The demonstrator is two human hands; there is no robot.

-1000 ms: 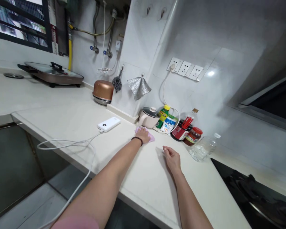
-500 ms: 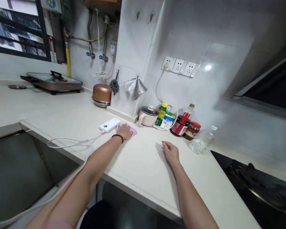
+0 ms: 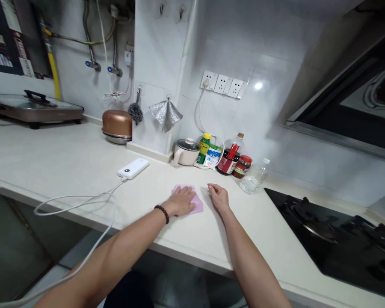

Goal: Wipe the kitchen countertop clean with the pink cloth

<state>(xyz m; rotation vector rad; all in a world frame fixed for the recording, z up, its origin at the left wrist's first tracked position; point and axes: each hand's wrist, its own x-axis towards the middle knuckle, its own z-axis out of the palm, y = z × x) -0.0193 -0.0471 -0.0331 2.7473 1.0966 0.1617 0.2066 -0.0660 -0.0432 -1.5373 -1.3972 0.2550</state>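
Left hand: the left hand [image 3: 181, 200] lies palm-down on a thin pink cleaning cloth [image 3: 198, 206]; fingers spread and flat, pressing it to the surface rather than pinching it; a dark bead bracelet [image 3: 163, 212] sits at the wrist
Right hand: the right hand [image 3: 218, 197] rests on the bare top just beside the cloth's right edge; fingers loosely bent, nothing held
Cloth: on the pale stone countertop [image 3: 67, 158], near its front edge; mostly under the palm
Behind: a white slab-shaped power bank [image 3: 133, 167] with a long white cable [image 3: 77, 200] looping off the front edge; a small cream electric pot [image 3: 186, 152], a red-lidded glass jar [image 3: 243, 166] and a clear plastic bottle [image 3: 253, 182] by the wall
Right: a black glass gas hob [image 3: 333, 231]
Risk: probably the cable; a forearm catching its loop could drag the power bank off; a wide sweep could tip the light bottle; a damp cloth reaching the power bank could wet it
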